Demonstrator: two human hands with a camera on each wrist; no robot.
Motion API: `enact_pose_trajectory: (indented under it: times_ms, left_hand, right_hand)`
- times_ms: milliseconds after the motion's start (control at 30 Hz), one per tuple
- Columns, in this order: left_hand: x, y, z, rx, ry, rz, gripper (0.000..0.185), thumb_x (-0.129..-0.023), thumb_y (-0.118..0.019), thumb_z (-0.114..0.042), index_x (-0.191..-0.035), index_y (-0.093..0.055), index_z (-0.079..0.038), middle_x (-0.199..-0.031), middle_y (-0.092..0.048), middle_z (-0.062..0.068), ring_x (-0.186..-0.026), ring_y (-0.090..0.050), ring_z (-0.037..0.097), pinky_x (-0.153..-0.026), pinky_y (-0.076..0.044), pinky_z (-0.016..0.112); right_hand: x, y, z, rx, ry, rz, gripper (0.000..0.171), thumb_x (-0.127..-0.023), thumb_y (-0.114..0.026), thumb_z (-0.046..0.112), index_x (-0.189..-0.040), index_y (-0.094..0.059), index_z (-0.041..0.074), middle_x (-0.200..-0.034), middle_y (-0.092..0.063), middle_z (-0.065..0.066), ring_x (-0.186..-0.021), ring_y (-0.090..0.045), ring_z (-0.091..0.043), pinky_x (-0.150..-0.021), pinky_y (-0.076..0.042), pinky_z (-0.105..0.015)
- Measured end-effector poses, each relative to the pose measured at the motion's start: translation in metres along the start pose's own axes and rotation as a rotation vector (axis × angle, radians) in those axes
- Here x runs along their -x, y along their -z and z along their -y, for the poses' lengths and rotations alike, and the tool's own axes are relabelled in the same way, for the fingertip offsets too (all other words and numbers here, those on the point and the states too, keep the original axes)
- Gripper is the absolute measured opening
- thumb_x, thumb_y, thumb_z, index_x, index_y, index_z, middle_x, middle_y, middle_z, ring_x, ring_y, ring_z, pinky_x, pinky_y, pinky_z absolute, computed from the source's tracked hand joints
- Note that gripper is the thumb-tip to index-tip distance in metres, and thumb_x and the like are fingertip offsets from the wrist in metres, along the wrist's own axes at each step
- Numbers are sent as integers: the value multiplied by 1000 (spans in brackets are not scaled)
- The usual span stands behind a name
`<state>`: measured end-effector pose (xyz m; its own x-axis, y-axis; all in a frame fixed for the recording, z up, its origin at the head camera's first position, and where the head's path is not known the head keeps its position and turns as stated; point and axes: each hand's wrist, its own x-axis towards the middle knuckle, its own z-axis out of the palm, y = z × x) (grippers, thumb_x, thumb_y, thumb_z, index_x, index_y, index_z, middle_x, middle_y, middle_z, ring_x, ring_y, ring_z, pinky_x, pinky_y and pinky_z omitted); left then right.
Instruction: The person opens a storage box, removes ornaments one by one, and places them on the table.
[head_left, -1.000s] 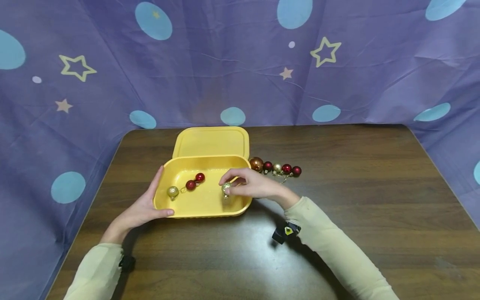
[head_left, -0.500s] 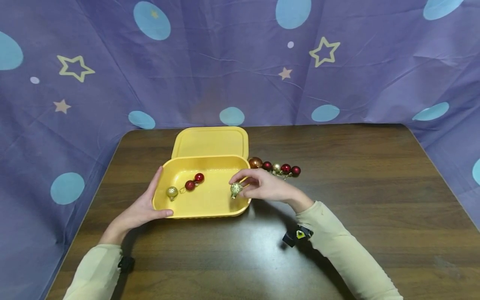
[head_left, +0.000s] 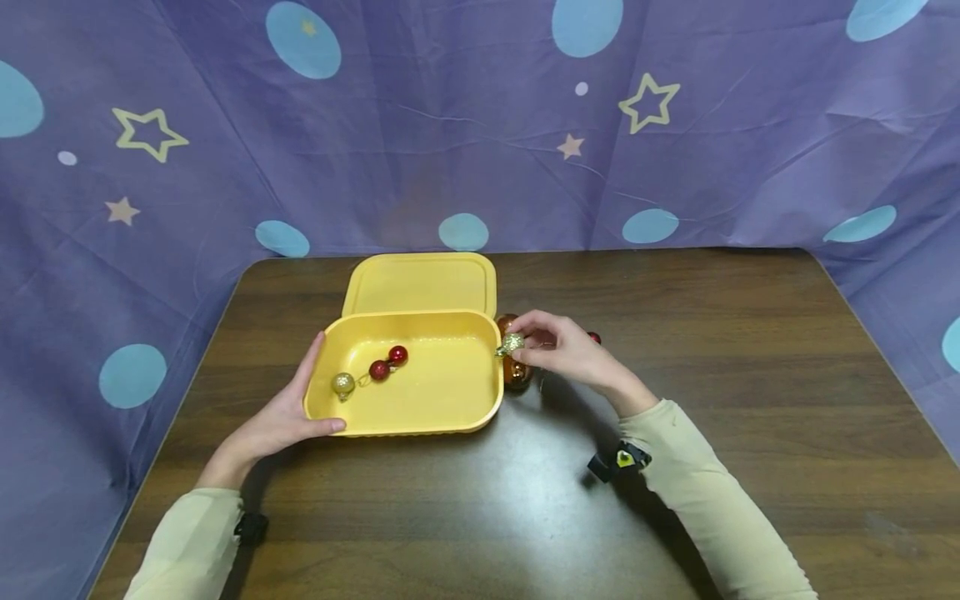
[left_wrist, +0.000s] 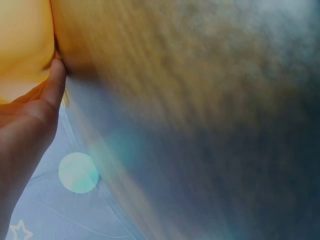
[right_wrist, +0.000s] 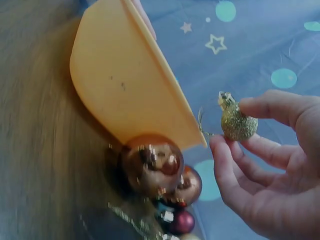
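At the yellow plastic box (head_left: 442,396), my left hand (head_left: 272,423) lies around the near left corner, fingers straight along the side and thumb on the front rim. My right hand (head_left: 573,354) pinches a gold glitter Christmas bauble (right_wrist: 239,123) between thumb and fingertips, just beyond the box's right rim. Inside the box lie a second gold bauble (head_left: 343,384) and two red baubles (head_left: 378,370). Shiny copper-brown baubles (right_wrist: 152,167) rest against the box's right outer wall. Beside them a dark red bauble (right_wrist: 182,221) shows in the right wrist view; from the head, my right hand hides most of that row.
A yellow lid (head_left: 420,285) lies behind the box. The wooden table (head_left: 712,358) extends to the right and toward me. A purple curtain (head_left: 420,158) with stars and dots hangs at the table's back edge.
My right hand has carried the gold bauble from inside the box rightward over its right rim, now covering part of the bauble row. The left hand and box have stayed put.
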<state>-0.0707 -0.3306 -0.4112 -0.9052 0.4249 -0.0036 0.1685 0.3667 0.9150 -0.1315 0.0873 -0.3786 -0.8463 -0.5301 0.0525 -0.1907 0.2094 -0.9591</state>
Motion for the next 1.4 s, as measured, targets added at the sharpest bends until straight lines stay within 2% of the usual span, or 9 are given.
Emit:
enact_pose_trajectory:
  times_ms: [233, 467, 667, 833, 933, 1167, 1400]
  left_hand:
    - [0, 0, -1, -1, 8, 4, 120, -76, -78, 2, -155, 10, -18, -159, 15, 15, -140, -2, 31, -100, -19, 6]
    - [0, 0, -1, -1, 6, 3, 120, -76, -78, 2, -155, 10, -20, -159, 15, 15, -140, -1, 30, -101, -18, 6]
    - [0, 1, -2, -1, 12, 5, 120, -76, -78, 2, -155, 11, -19, -159, 15, 15, -139, -2, 34, -100, -20, 6]
    - [0, 1, -1, -14, 8, 5, 121, -76, -78, 1, -155, 11, -20, -159, 15, 15, -139, -2, 38, -100, -19, 6]
    - [0, 1, 0, -29, 3, 4, 122, -75, -79, 0, -155, 11, -21, -159, 14, 16, -138, -2, 40, -99, -19, 5]
    - [0, 1, -1, -53, 5, -2, 123, -75, -80, -1, -155, 11, -21, -159, 13, 16, -138, -3, 40, -99, -18, 5]
    - [0, 1, -2, -58, 10, -3, 123, -75, -80, -2, -155, 11, -19, -159, 13, 16, -139, -2, 40, -99, -17, 4]
  right_hand:
    - [10, 10, -10, 63, -70, -110, 31, -84, -69, 4, -113, -61, -3, -97, -64, -14, -84, -59, -27, -70, -51, -29]
    - [18, 13, -24, 12, -137, -142, 33, -86, -66, 2, -116, -56, -7, -102, -63, -19, -87, -63, -27, -80, -52, -41]
    - [23, 10, -31, 24, -170, -184, 35, -86, -66, 1, -116, -53, -9, -108, -60, -22, -90, -62, -25, -78, -53, -33]
    - [26, 8, -35, 33, -212, -208, 34, -85, -68, 3, -114, -53, -8, -103, -60, -20, -87, -61, -25, -73, -53, -33]
    - [27, 7, -37, 67, -232, -216, 32, -85, -70, 6, -111, -56, -6, -101, -61, -17, -88, -61, -27, -72, -52, -31]
    - [27, 1, -38, 225, -266, -241, 28, -83, -73, 13, -105, -60, 2, -98, -64, -11, -85, -61, -24, -70, -50, -32]
    - [23, -3, -40, 268, -266, -274, 33, -83, -74, 15, -110, -60, 3, -93, -65, -12, -79, -63, -23, -66, -49, -33]
